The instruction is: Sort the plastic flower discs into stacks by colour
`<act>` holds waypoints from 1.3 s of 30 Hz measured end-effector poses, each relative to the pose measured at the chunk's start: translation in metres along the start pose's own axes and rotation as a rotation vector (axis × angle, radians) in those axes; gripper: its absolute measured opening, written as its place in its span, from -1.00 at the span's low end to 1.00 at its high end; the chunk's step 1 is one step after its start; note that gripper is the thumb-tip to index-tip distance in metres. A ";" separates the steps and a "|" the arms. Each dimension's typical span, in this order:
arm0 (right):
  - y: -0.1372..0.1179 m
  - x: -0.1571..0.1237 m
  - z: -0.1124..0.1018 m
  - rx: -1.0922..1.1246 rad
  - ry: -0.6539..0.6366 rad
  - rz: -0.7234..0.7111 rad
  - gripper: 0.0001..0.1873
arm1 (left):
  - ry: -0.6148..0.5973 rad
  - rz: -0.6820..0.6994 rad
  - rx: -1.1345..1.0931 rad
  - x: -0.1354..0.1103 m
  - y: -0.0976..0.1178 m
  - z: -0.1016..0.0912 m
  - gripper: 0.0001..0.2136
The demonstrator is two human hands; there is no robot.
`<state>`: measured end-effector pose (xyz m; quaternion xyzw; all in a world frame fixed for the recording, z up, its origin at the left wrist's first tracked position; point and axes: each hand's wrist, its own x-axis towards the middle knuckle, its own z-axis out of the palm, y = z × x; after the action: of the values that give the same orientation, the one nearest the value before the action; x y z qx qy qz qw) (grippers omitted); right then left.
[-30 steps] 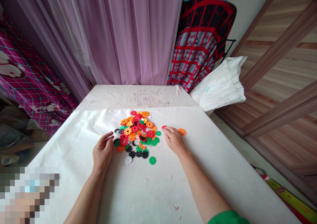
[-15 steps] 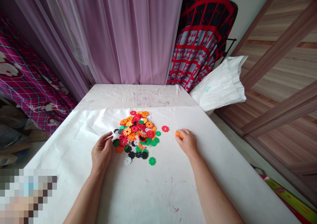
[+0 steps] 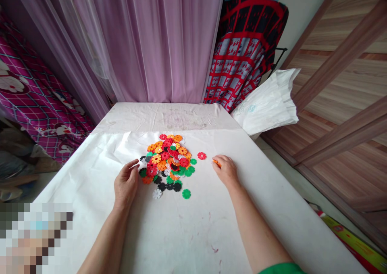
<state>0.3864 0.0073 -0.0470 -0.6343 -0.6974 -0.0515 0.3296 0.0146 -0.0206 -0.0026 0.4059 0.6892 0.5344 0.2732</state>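
White cloth (image 3: 181, 237) spreads before us over a long table (image 3: 175, 118), whose far edge runs up to the lilac pleated curtain (image 3: 169, 44). Near the middle we find a heap of small, notched, plastic-looking discs (image 3: 165, 156) in red, orange, green, black and white, its back well short of that far edge. Our right hand (image 3: 227, 172) pinches a flat orange notched disc (image 3: 215, 162) between thumb and fingers, nearly edge-on to us, off to the right of the heap. Between the two lies a single red flower-shaped disc (image 3: 202, 156), apart from both. Our left hand (image 3: 125, 184) is at the heap's left border, its fingers loosely curved and a little spread, with nothing visible in them; we cannot tell whether the tips touch the nearest black disc (image 3: 142, 159). A round green disc (image 3: 186, 194) lies loose on our side of the heap, and from there the cloth stretches broadly toward us. Past the right hand we have a wide strip of cloth before the table's slanting right edge; farther along that edge a crumpled white bag (image 3: 267, 104) sits close alongside.
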 end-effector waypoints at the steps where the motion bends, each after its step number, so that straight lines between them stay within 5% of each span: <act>1: -0.001 0.000 0.001 0.001 0.000 -0.006 -0.76 | 0.000 -0.002 -0.002 0.000 0.000 0.000 -0.69; 13: -0.005 0.006 -0.001 -0.060 -0.013 0.021 -0.83 | -0.011 0.005 -0.009 -0.001 0.003 0.001 -0.68; 18: -0.038 0.007 -0.006 -0.019 0.050 -0.045 -0.81 | 0.000 0.011 0.016 -0.002 0.004 0.001 -0.71; 24: -0.098 -0.001 -0.001 0.174 -0.094 -0.282 -0.80 | -0.003 0.047 0.016 0.000 -0.003 0.001 -0.70; 29: -0.106 -0.023 -0.017 0.326 -0.381 -0.319 -0.95 | -0.004 0.045 0.009 0.001 -0.006 0.002 -0.68; 32: -0.106 -0.030 -0.033 0.342 -0.504 -0.341 -0.71 | -0.008 0.027 0.005 0.002 -0.007 0.002 -0.67; 36: -0.113 -0.028 -0.040 0.341 -0.585 -0.290 -0.81 | -0.010 0.036 0.004 0.001 -0.007 0.001 -0.68; 39: -0.114 -0.028 -0.031 0.399 -0.560 -0.105 -0.87 | -0.010 0.045 0.002 0.000 -0.004 0.001 -0.69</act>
<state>0.2933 -0.0534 0.0019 -0.5103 -0.7887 0.2452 0.2397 0.0146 -0.0204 -0.0064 0.4242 0.6792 0.5375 0.2642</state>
